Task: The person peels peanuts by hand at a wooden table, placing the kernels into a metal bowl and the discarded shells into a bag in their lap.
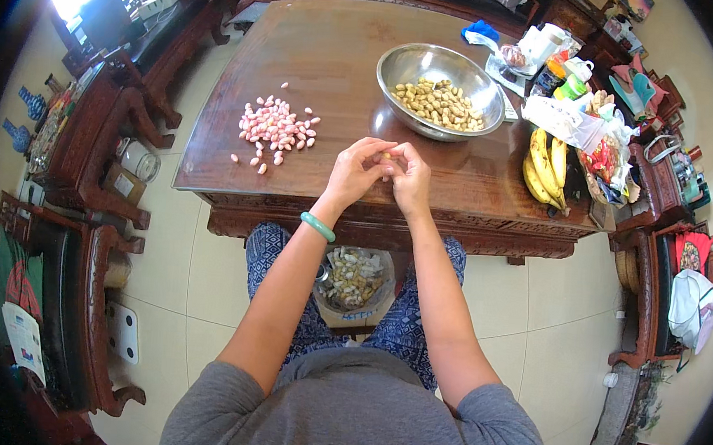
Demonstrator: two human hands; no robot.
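My left hand [359,168] and my right hand [411,178] meet over the near edge of the wooden table, fingertips together. Between them is a small peanut in its shell [387,156], mostly hidden by the fingers. Just beyond my right hand stands a stainless steel bowl [398,64] with unshelled peanuts [439,104] in it. Off to the left lies a loose pile of shelled pink peanut kernels [273,124], a few scattered at its edges. Below my hands, between my knees, a bin with a clear plastic liner [389,287] holds discarded peanut shells [352,278].
Bananas [543,167] lie at the table's right side, by plastic bags of food [604,140] and several jars and packets. A blue cloth [481,30] is at the far right. Carved wooden chairs [87,303] flank the table; a white scale [122,332] sits on the floor.
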